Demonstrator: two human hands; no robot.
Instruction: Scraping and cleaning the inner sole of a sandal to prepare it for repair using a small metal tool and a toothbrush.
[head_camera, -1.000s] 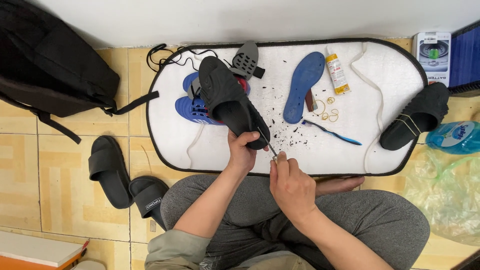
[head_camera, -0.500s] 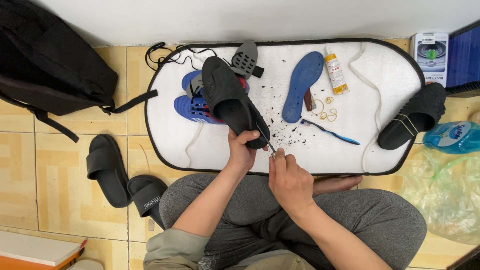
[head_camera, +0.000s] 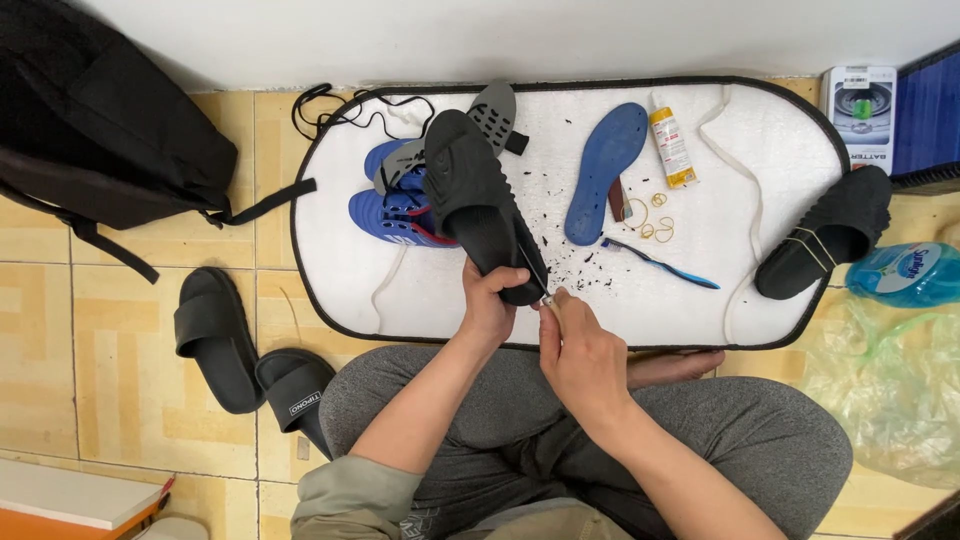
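Shoe: we have the black shoe (head_camera: 478, 205) sole-up over the near edge of the white mat (head_camera: 770, 160), its heel end closest to us and its toe resting on the blue shoe (head_camera: 395, 205).
Left hand: our left hand (head_camera: 490, 305) is closed around the heel end, thumb on the side, holding it steady.
Right hand: our right hand (head_camera: 580, 355) is pinched narrow on a thin metal tool (head_camera: 535, 275) whose tip lies along the sole edge; what kind of tool it is we cannot tell.
Doing it well: we judge that short strokes away from the gripping hand, with the shoe braced firm, suit this best, since the tip works just beside our left fingers.
Crumbs: black crumbs (head_camera: 580, 265) lie scattered on the mat near the shoe, small and dry-looking.
Textures: the sole looks matte and ribbed, the mat soft and fuzzy with a dark bound rim.
Middle of mat: a blue toothbrush (head_camera: 660, 263), some rubber bands (head_camera: 650, 215), a smooth blue insole (head_camera: 605, 170) and a glue tube (head_camera: 670, 145).
Far right: a second black shoe (head_camera: 830, 240) bound with bands.
Off the mat: black sandals (head_camera: 215, 335) on tan tiles, a black backpack (head_camera: 100, 130) beyond.
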